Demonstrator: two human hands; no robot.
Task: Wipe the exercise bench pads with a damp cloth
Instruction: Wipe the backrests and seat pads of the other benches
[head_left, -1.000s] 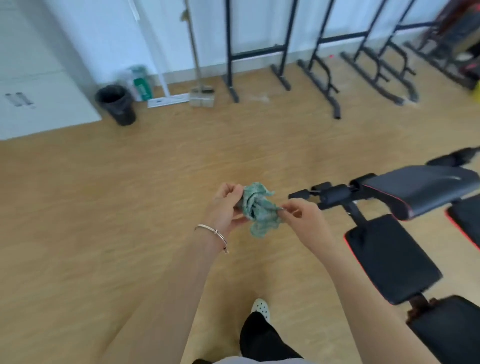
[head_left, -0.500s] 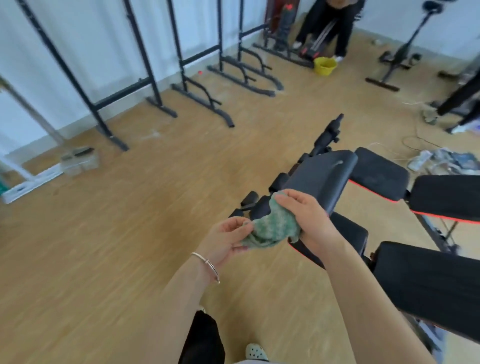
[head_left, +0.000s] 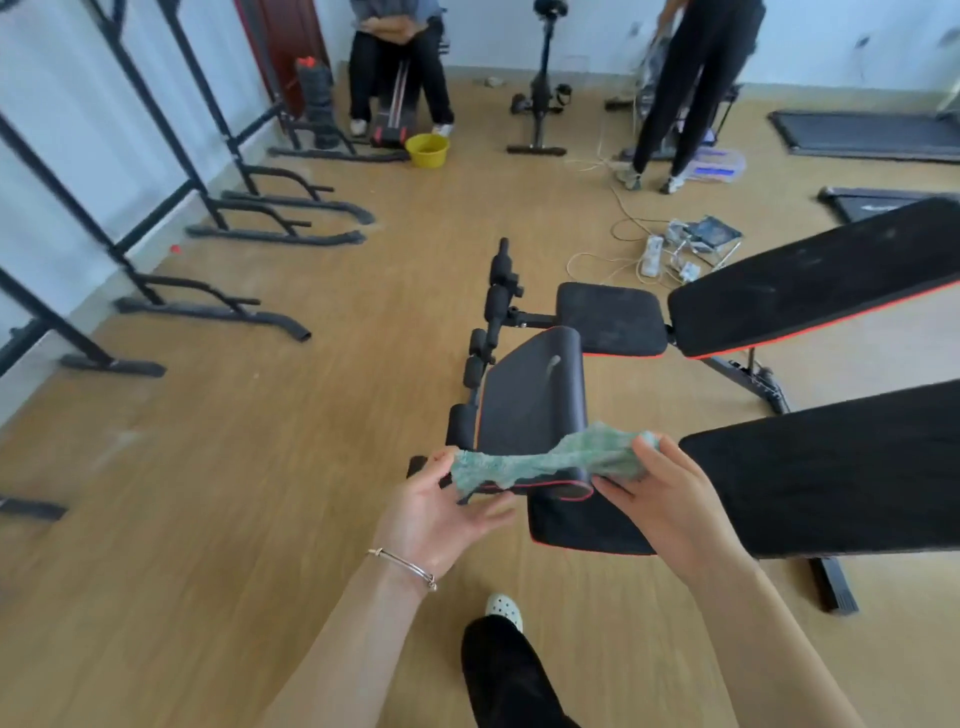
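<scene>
Both ends of the cloth (head_left: 545, 460) were held: our left hand (head_left: 441, 512) pinched one, our right hand (head_left: 670, 499) gripped the other, stretching it over the near pad (head_left: 530, 395). We couldn't tell if it touched. Our worry was that, twisted ropey like that, it'd only smear a thin strip, or a loose pinch would drop it on the floor (head_left: 260, 467).

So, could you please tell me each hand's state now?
Left hand: holds one end of the crumpled green fabric cloth.
Right hand: holds its other end.
</scene>
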